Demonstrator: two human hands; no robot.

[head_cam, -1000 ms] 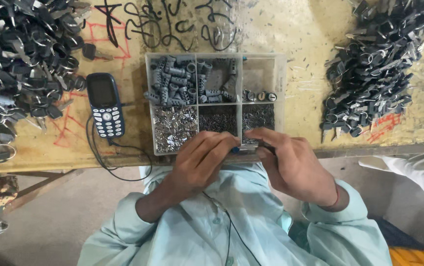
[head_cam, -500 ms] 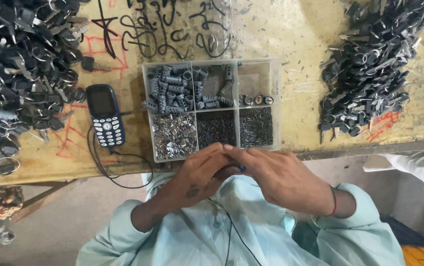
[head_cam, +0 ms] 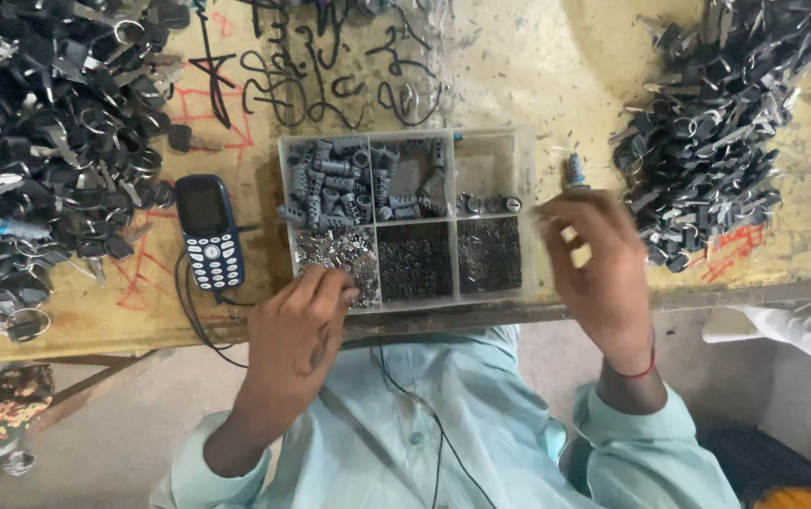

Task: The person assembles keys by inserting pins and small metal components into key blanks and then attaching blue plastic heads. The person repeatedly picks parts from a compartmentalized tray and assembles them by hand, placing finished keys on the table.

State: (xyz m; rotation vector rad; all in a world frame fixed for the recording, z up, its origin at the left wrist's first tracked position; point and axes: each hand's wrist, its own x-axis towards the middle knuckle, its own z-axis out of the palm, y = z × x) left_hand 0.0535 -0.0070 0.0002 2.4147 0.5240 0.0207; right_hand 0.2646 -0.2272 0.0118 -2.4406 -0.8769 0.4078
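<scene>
A clear plastic parts box (head_cam: 528,217) with six compartments sits at the bench's near edge. It holds grey cylinders, dark screws and shiny metal bits. My left hand (head_cam: 300,325) reaches over the near rim, its fingertips bunched at the near-left compartment of shiny bits (head_cam: 335,253); whether they pinch a piece is hidden. My right hand (head_cam: 596,273) hovers just right of the box with its fingers bent and apart. A small grey cylinder (head_cam: 575,171) lies on the bench just beyond those fingertips.
A blue keypad phone (head_cam: 208,231) with a black cable lies left of the box. Heaps of dark keys and key blanks fill the far left (head_cam: 38,141) and far right (head_cam: 726,123). Another person's white sleeve (head_cam: 801,325) shows at the right.
My hands were clasped together below the box's near edge. They have separated: the left moved to the near-left compartment, the right swung out past the box's right side.
</scene>
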